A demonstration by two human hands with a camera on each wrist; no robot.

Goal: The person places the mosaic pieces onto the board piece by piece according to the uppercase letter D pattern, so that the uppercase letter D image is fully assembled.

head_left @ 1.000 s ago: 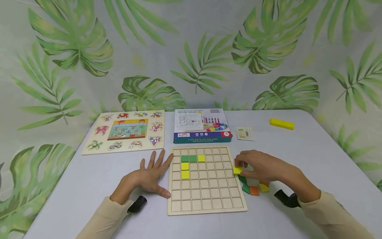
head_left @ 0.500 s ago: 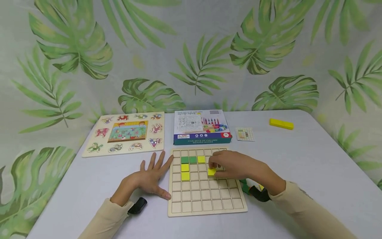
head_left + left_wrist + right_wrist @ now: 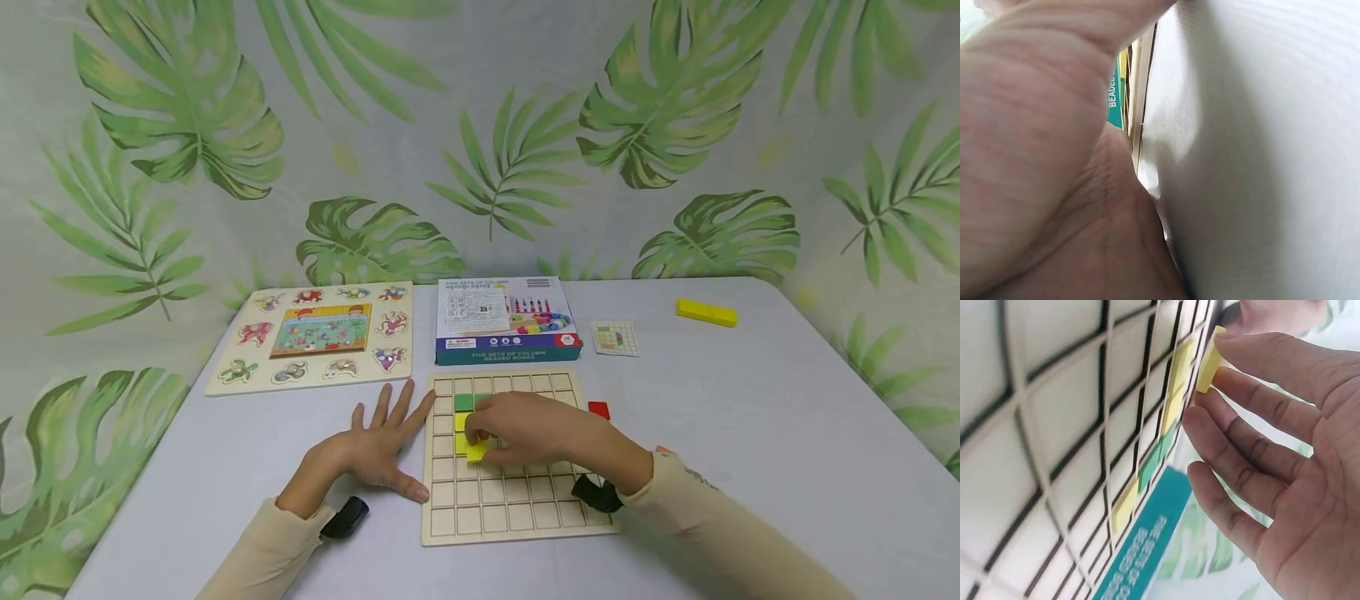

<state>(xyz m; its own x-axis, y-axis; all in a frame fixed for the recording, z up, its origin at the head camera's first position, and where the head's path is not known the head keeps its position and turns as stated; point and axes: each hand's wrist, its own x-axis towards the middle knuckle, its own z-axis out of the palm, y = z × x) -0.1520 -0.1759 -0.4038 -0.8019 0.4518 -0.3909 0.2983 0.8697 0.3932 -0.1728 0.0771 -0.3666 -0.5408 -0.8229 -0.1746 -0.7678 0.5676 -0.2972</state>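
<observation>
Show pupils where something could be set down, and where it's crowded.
Bare cloth lies between the yellow bar and right sleeve, between the animal puzzle and left sleeve, and in front of the grid board. Crowded: mid-board, where the right hand pinches a yellow tile, and behind the board, by the box.

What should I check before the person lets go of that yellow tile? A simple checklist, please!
1. Yellow tile gripped: ok, the right hand pinches it.
2. Yellow tile lying flat in a square of the board: not ok, the right wrist view shows it held apart from the surface.
3. Left hand at the board: ok, it is spread along the left edge.
4. Printed card uncovered: ok, it lies in plain sight beyond the board.
5. Tile's spot matching the card: cannot tell, the print is too small.
</observation>
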